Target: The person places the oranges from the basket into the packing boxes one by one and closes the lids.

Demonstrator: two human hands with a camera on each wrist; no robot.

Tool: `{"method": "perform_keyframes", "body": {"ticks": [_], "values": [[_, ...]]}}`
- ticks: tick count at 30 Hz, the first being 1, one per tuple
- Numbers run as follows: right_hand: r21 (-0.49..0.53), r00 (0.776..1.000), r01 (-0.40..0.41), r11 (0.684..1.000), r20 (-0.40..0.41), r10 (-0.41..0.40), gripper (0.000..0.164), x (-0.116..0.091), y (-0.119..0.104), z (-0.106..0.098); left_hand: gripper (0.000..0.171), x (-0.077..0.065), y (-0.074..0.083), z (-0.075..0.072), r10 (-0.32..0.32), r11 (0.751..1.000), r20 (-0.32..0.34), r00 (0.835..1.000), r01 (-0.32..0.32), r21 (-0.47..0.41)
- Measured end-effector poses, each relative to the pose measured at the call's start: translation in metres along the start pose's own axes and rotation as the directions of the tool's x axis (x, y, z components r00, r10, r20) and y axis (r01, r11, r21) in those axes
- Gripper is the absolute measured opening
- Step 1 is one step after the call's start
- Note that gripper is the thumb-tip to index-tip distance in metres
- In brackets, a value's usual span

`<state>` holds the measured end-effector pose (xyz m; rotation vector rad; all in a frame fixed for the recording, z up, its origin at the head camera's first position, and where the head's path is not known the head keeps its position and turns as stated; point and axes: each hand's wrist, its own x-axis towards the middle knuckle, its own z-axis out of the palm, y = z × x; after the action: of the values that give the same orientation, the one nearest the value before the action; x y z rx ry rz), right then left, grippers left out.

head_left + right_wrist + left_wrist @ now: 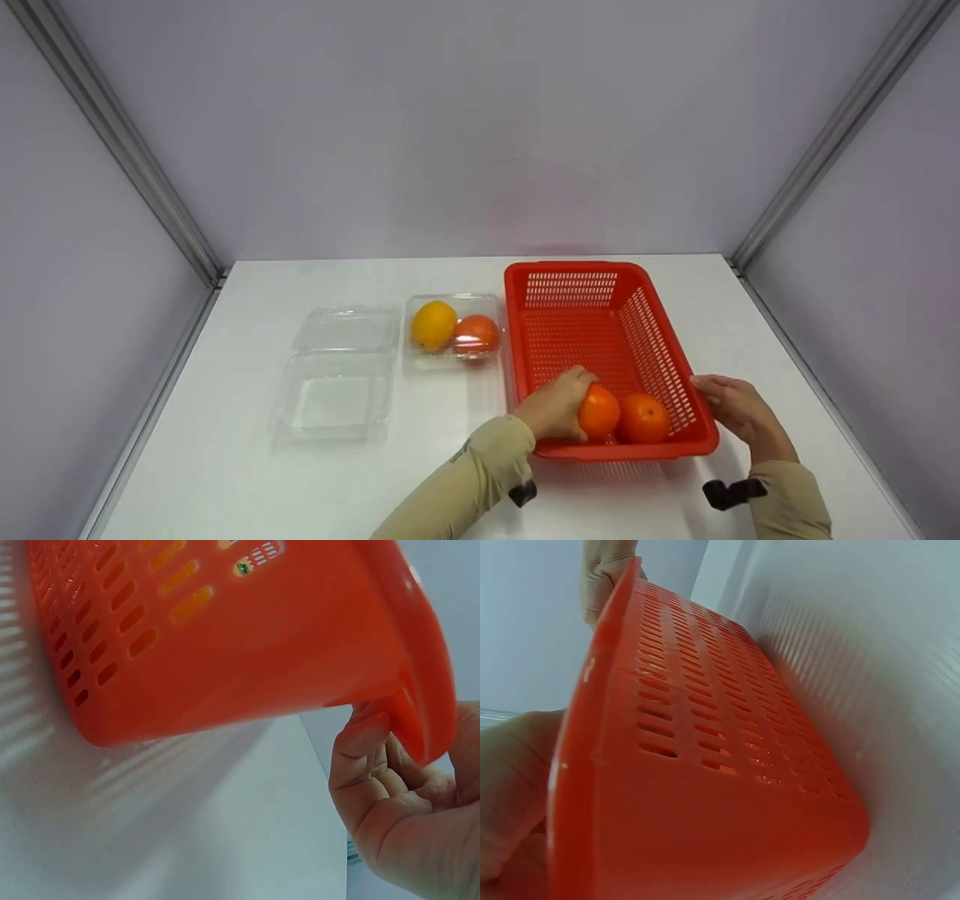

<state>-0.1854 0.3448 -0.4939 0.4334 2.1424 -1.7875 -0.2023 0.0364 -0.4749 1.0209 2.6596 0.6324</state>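
Inside the near end of a red plastic basket, my left hand grips an orange, fingers over its top and thumb low on its near side. Right beside it lies a second orange. My right hand holds the basket's right rim near the front corner. In the right wrist view, the fingers curl under the overhanging rim. From the left wrist, the basket wall hides most of the left hand's hold.
Left of the basket, a clear plastic box holds a yellow-orange fruit and a redder one. Farther left, a second clear box lies open with its lid folded back. Walls enclose the white table at the back and sides.
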Motion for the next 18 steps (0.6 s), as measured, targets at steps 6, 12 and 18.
{"method": "perform_keyframes", "body": {"ticks": [6,12,18], "values": [[0.008,1.000,-0.002,1.000,0.003,0.002,0.022,0.000,0.000,0.001,0.075,-0.004,0.001,-0.005,-0.007,0.997,-0.014,1.000,0.006,-0.078],[0.010,1.000,-0.012,1.000,-0.002,0.012,0.021,0.001,0.002,0.000,0.077,-0.007,-0.001,-0.009,-0.012,0.990,-0.017,1.000,0.009,-0.138],[0.011,1.000,-0.005,1.000,-0.004,0.005,0.022,0.000,0.001,0.000,0.079,-0.010,-0.003,-0.015,-0.009,0.987,-0.018,1.000,0.006,-0.158]]}}
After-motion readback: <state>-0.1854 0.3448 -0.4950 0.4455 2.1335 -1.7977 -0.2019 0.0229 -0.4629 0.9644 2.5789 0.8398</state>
